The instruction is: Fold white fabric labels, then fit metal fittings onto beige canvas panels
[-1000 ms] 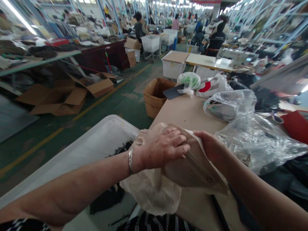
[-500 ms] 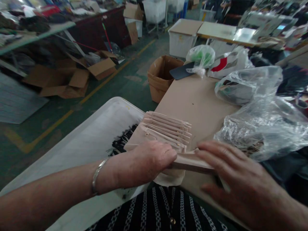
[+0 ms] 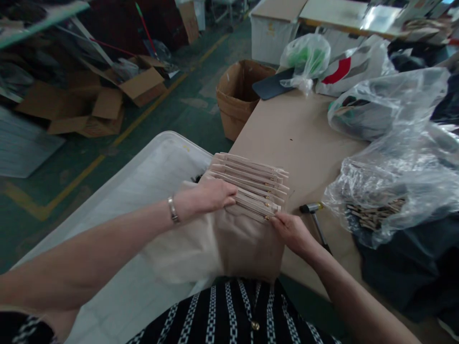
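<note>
A stack of beige zippered fabric panels (image 3: 247, 167) lies overlapped at the table's corner, gold zipper pulls along the right. The nearest zippered panel (image 3: 251, 243) hangs toward me over the edge. My left hand (image 3: 217, 193) is closed on its upper left edge, beside the zipper. At the zipper's right end, my right hand (image 3: 291, 230) pinches the same panel's corner. To the right of that hand lies a small hammer (image 3: 317, 222) with a dark handle.
A white plastic bin (image 3: 143, 162) stands at left against the table (image 3: 283, 129). Clear plastic bags (image 3: 394, 177) sit on the right, one holding small brownish pieces. Beyond the table's far left edge is a brown carton (image 3: 233, 105); open cardboard boxes (image 3: 89, 105) lie on the floor.
The folded beige piece between my hands now hangs open at the stack's front. Both hands have moved farther from me, the right one leftward to the zipper end. The hammer has come into view.
</note>
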Demonstrator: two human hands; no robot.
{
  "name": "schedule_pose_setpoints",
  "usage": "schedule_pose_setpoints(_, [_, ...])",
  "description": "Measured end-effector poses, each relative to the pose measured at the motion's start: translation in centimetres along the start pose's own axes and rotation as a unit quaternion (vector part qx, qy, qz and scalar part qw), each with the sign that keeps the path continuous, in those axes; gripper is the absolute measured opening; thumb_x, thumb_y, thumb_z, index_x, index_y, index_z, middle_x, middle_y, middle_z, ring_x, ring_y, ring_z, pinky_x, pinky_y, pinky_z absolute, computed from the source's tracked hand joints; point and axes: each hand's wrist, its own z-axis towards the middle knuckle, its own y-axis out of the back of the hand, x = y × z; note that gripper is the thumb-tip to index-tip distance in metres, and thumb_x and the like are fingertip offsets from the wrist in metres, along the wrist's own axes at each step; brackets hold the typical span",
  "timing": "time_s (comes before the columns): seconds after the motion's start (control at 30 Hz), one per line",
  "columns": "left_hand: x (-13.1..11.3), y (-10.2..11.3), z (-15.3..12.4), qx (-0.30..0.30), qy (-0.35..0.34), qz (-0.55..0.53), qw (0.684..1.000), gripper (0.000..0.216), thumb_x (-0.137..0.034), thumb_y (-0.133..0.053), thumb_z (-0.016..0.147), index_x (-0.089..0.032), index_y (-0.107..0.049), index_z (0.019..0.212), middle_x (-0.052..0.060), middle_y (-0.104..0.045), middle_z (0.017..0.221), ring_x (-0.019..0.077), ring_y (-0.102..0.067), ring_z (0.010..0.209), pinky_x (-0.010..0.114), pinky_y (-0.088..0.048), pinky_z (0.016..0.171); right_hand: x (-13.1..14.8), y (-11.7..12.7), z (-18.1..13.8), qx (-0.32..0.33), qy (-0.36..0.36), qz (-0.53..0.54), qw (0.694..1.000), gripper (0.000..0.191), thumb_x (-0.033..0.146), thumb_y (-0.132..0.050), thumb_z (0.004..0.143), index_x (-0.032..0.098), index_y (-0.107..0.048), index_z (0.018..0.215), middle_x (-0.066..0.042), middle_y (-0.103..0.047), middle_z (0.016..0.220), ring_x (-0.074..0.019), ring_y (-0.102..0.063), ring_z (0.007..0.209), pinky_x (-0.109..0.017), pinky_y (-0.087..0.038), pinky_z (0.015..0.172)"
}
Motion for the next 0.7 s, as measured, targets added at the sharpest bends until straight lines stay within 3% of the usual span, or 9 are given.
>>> schedule_pose_setpoints(0.1, [1.0, -2.9, 3.5, 0.007, 0.037, 0.041, 0.998, 0.019, -0.028, -0.051, 0.087, -0.016, -0.065, 0.085, 0.007, -0.068, 0.081, 0.0180, -0.060, 0.075, 0.027, -0.039, 0.067, -0.9, -1.9, 3.1, -0.017, -0.047, -0.057, 0.997, 0.032, 0.034, -0.038, 0.095, 0.019, -0.061, 0.079, -0.007, -0.068, 0.087, -0.0201, -0.061, 0.081, -0.027, -0.041, 0.070])
schedule_pose_setpoints(0.23, [0.9, -5.0, 5.5, 0.015, 0.061, 0.064, 0.996, 0.019, -0.027, -0.053, 0.085, -0.013, -0.067, 0.087, 0.012, -0.069, 0.081, 0.0227, -0.063, 0.079, 0.032, -0.040, 0.072, -1.9, -3.2, 5.0, -0.003, -0.086, -0.105, 0.991, 0.035, 0.039, -0.036, 0.096, 0.020, -0.064, 0.088, -0.011, -0.070, 0.094, -0.0250, -0.064, 0.088, -0.033, -0.043, 0.076])
schedule_pose_setpoints(0.37, [-0.5, -4.7, 5.4, -0.005, 0.060, 0.095, 0.994, 0.019, -0.019, -0.048, 0.087, -0.013, -0.066, 0.087, 0.014, -0.069, 0.085, 0.0269, -0.063, 0.085, 0.039, -0.039, 0.079, -1.8, -3.1, 5.3, 0.000, -0.102, -0.119, 0.988, 0.037, 0.042, -0.036, 0.095, 0.020, -0.065, 0.090, -0.012, -0.071, 0.097, -0.0255, -0.065, 0.091, -0.034, -0.044, 0.078])
schedule_pose_setpoints(0.47, [-2.0, -4.1, 5.0, -0.046, 0.049, 0.118, 0.991, 0.024, -0.010, -0.040, 0.088, -0.011, -0.064, 0.091, 0.017, -0.066, 0.088, 0.0290, -0.062, 0.084, 0.041, -0.040, 0.074, -1.2, -2.7, 5.0, -0.010, -0.115, -0.115, 0.987, 0.034, 0.043, -0.040, 0.094, 0.021, -0.066, 0.088, -0.009, -0.072, 0.096, -0.0226, -0.066, 0.090, -0.031, -0.045, 0.076])
schedule_pose_setpoints(0.7, [-6.0, -3.5, 5.3, -0.109, -0.006, 0.175, 0.978, 0.030, -0.004, -0.034, 0.085, -0.014, -0.062, 0.089, 0.012, -0.062, 0.087, 0.0258, -0.058, 0.080, 0.040, -0.041, 0.072, -1.3, -3.0, 4.3, -0.082, -0.118, -0.060, 0.988, 0.030, 0.047, -0.043, 0.092, 0.024, -0.057, 0.106, -0.006, -0.072, 0.096, -0.0230, -0.068, 0.089, -0.033, -0.048, 0.075])
